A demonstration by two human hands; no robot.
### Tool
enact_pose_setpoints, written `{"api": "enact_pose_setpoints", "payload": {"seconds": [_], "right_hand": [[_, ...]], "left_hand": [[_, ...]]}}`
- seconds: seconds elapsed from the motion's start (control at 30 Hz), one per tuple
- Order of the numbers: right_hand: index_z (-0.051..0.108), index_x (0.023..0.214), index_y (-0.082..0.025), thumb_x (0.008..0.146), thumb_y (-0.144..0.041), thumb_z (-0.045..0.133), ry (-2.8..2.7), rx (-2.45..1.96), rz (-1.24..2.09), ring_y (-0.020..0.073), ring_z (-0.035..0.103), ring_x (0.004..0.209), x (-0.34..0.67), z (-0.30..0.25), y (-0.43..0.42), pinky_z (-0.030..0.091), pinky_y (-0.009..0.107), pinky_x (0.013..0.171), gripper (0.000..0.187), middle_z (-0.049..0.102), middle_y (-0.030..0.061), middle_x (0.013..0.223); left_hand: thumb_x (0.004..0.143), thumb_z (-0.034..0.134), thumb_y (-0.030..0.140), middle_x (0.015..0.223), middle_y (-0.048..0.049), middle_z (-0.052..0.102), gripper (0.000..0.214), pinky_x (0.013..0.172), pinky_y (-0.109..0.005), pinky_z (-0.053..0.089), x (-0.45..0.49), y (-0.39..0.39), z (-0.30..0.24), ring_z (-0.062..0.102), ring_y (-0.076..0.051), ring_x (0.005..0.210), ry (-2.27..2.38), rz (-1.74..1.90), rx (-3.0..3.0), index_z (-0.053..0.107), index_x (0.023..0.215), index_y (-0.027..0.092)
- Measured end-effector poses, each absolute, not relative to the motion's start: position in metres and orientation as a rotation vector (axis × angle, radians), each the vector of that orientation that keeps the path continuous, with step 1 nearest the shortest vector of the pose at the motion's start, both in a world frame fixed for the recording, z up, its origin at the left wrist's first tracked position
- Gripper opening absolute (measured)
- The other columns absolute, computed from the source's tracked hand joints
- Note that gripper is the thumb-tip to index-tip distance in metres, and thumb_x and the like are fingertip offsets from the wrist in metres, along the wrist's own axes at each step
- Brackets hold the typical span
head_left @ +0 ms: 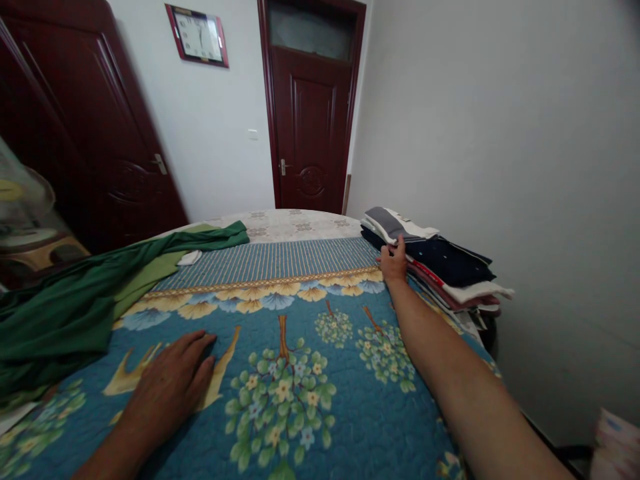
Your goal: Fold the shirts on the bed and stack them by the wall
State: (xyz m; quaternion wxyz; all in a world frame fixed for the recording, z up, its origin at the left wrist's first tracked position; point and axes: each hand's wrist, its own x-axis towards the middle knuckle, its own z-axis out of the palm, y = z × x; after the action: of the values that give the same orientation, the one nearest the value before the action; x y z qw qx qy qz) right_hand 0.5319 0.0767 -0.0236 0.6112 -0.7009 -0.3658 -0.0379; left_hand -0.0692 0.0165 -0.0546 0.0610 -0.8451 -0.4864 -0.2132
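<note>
My left hand lies palm down on a blue quilted cloth printed with trees and deer, its fingers stretched out and holding nothing. Reaching forward at the right, my right hand rests against the near left edge of a stack of folded clothes, fingers apart. On top of that stack is a grey and white garment, above a navy one and several other layers. A dark green garment lies loosely spread at the left, over a light green one.
The quilted cloth covers a round table with a pale patterned cover at its far edge. A small white item lies beside the green garments. Behind are two dark red doors, a wall clock and a bare wall at the right.
</note>
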Motion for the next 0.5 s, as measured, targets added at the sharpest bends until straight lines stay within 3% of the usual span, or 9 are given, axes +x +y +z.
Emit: {"api": "enact_pose_setpoints", "payload": {"seconds": [0.1, 0.27, 0.4, 0.5], "right_hand": [[0.038, 0.164, -0.017, 0.091, -0.04, 0.053, -0.811, -1.592, -0.055, 0.0163, 0.072, 0.067, 0.538, -0.025, 0.083, 0.059, 0.034, 0.083, 0.078, 0.072, 0.0141, 0.132], [0.064, 0.144, -0.007, 0.092, -0.04, 0.049, -0.784, -1.624, -0.098, 0.0247, 0.076, 0.085, 0.549, -0.021, 0.084, 0.058, 0.036, 0.087, 0.062, 0.08, 0.0146, 0.101], [0.079, 0.12, -0.014, 0.096, -0.044, 0.047, -0.894, -1.678, -0.323, 0.0282, 0.073, 0.104, 0.544, -0.012, 0.075, 0.054, 0.039, 0.097, 0.05, 0.08, 0.0158, 0.112], [0.08, 0.118, -0.017, 0.098, -0.042, 0.049, -1.064, -1.72, -0.376, 0.0272, 0.073, 0.104, 0.525, -0.006, 0.07, 0.052, 0.037, 0.099, 0.045, 0.08, 0.0143, 0.115]], "left_hand": [[0.102, 0.039, 0.052, 0.143, -0.0133, 0.068, 0.055, 0.112, -0.05, 0.05, -0.07, 0.016, -0.054, 0.065, -0.032, 0.127, -1.458, -0.648, -2.567, 0.072, 0.132, 0.021], [0.101, 0.041, 0.051, 0.14, -0.0139, 0.069, 0.054, 0.111, -0.051, 0.052, -0.068, 0.016, -0.05, 0.066, -0.033, 0.126, -1.453, -0.659, -2.582, 0.074, 0.129, 0.021], [0.102, 0.041, 0.05, 0.139, -0.0144, 0.069, 0.052, 0.111, -0.05, 0.05, -0.064, 0.018, -0.051, 0.066, -0.033, 0.125, -1.456, -0.674, -2.566, 0.074, 0.13, 0.019], [0.101, 0.041, 0.05, 0.136, -0.0145, 0.071, 0.053, 0.111, -0.051, 0.05, -0.061, 0.019, -0.05, 0.067, -0.034, 0.124, -1.456, -0.699, -2.557, 0.074, 0.129, 0.019]]}}
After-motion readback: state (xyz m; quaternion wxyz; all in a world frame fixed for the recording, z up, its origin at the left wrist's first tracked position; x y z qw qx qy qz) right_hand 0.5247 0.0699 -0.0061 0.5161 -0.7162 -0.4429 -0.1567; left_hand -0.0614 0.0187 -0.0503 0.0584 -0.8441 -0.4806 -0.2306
